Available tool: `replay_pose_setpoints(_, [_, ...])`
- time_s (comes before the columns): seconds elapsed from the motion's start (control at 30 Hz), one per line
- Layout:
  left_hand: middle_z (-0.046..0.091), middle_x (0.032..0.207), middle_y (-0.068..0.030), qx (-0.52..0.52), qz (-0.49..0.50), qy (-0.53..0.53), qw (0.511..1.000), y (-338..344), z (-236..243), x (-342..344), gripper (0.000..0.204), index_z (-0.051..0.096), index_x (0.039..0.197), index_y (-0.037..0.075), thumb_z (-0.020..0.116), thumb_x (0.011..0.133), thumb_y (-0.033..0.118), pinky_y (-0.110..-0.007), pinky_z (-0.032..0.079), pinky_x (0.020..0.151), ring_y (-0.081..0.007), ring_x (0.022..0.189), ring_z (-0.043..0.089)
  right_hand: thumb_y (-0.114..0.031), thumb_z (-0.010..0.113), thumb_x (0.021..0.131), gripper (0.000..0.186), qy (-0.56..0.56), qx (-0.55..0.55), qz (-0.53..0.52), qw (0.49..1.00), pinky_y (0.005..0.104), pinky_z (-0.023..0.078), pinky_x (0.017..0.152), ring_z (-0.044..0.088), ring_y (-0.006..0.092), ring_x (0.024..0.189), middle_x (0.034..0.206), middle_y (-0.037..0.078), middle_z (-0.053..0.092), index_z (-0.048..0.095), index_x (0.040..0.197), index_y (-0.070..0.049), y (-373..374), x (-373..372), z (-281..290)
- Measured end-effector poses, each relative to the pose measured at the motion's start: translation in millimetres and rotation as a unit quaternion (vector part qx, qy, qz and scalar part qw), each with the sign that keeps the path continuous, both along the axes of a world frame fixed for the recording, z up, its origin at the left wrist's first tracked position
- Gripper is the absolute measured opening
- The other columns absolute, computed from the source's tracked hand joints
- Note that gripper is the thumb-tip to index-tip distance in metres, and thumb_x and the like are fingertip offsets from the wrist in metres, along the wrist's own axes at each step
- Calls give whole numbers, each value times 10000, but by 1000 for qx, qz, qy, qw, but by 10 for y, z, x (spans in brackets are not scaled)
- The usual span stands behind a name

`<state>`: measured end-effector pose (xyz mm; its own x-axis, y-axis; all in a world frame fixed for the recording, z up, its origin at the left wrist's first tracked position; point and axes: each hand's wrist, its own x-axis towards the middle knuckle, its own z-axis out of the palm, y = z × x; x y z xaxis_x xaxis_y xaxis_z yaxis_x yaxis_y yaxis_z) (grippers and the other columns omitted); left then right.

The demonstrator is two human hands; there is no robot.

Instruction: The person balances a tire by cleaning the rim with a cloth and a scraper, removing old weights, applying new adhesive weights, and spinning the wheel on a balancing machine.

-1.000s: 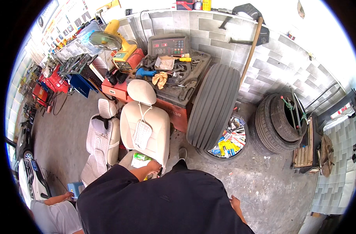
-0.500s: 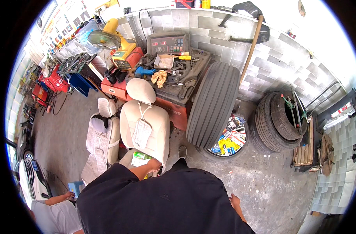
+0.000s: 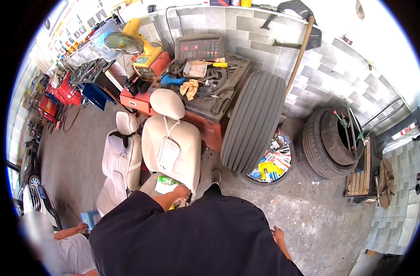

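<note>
My left hand [image 3: 182,192] is closed at the lower right part of the cream car seat [image 3: 171,142], by a small dark thing that I cannot make out. Just left of it, a green and white packet [image 3: 167,183] lies on the seat's cushion. My right hand [image 3: 278,233] hangs at my right side over the concrete floor, fingers loosely apart, with nothing visible in it. A second seat [image 3: 118,165] with a quilted cover stands to the left.
A co-worker [image 3: 69,248] is at lower left beside a blue box [image 3: 90,218]. A tool-laden machine [image 3: 219,101], leaning tire [image 3: 251,122], tire holding colourful packets [image 3: 274,165] and stacked tires [image 3: 325,152] line the wall. A car [image 3: 35,202] is far left.
The co-worker's head has come into view at lower left. The view has shifted slightly. My hands stay in nearly the same places.
</note>
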<state>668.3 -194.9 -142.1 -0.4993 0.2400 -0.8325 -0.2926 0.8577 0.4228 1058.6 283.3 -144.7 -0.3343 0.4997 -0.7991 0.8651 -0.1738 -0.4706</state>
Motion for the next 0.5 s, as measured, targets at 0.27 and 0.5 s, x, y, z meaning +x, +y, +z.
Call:
replay_pose_setpoints(0.27, [642, 709, -79, -4, 11, 12, 1000, 75, 230, -4, 186, 667, 888, 55, 557, 902, 206, -317, 515, 476, -174, 547, 620, -377, 553, 930, 401, 16, -1, 17, 1000, 402, 466, 658, 630, 236, 805, 1009, 120, 681, 586, 1170, -57, 111, 12, -80])
replay_pose_setpoints(0.5, [678, 748, -111, 10, 174, -33, 984, -199, 47, 33, 244, 665, 924, 30, 581, 920, 259, -328, 524, 478, -188, 549, 630, -364, 561, 930, 407, 21, -29, -21, 999, 407, 473, 668, 632, 236, 816, 1000, 116, 681, 586, 1187, -49, 159, -180, -164])
